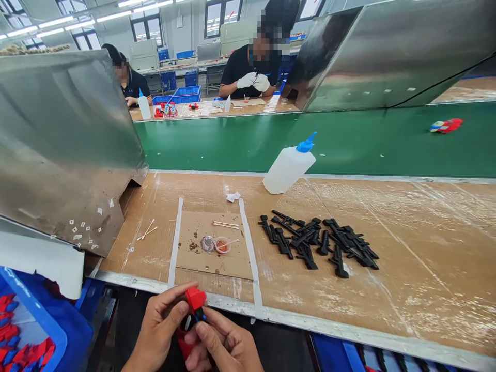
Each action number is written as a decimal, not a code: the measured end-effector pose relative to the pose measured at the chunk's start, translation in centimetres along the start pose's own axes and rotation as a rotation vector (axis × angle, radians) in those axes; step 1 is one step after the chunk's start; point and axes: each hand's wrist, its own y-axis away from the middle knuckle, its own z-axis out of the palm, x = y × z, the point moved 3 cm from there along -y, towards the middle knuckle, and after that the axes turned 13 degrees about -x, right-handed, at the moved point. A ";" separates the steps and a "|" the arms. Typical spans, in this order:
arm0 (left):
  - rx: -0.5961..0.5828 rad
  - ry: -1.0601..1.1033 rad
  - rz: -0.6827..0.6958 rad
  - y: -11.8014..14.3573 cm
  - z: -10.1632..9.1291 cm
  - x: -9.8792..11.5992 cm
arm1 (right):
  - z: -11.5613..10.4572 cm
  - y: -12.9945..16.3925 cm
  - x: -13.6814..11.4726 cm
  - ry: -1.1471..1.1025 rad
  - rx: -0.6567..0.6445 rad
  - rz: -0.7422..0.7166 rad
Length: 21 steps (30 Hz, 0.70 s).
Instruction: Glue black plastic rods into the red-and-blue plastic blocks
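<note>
My left hand point(158, 328) and my right hand point(222, 343) meet below the near table edge and together hold a small red toy part point(195, 298) with a blue and black piece under it. Both pinch it with thumb and fingers. Beyond the hands, on a taped cardboard square point(211, 243), sit a small clear dish point(208, 244), a small orange-tinted dish point(222, 245) with a swab resting in it, and loose cotton swabs point(225, 225). A heap of several black plastic parts point(318, 240) lies to the right.
A white squeeze bottle with a blue nozzle point(289, 168) leans by the green conveyor belt point(349, 142), which carries a red toy point(446, 125). A metal hood point(62, 144) stands at left. A blue bin of red parts point(27, 336) is at lower left. Two people work across the belt.
</note>
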 end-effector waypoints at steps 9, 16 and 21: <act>-0.015 -0.036 -0.031 -0.3 0.9 0.9 | -0.1 0.4 0.3 -0.149 0.033 0.024; -0.062 0.064 -0.019 -0.3 1.1 0.7 | -0.8 0.0 1.2 -0.177 -0.059 0.069; -0.101 0.394 -0.089 -0.5 1.9 0.6 | -1.3 0.5 1.3 -0.192 -0.073 0.060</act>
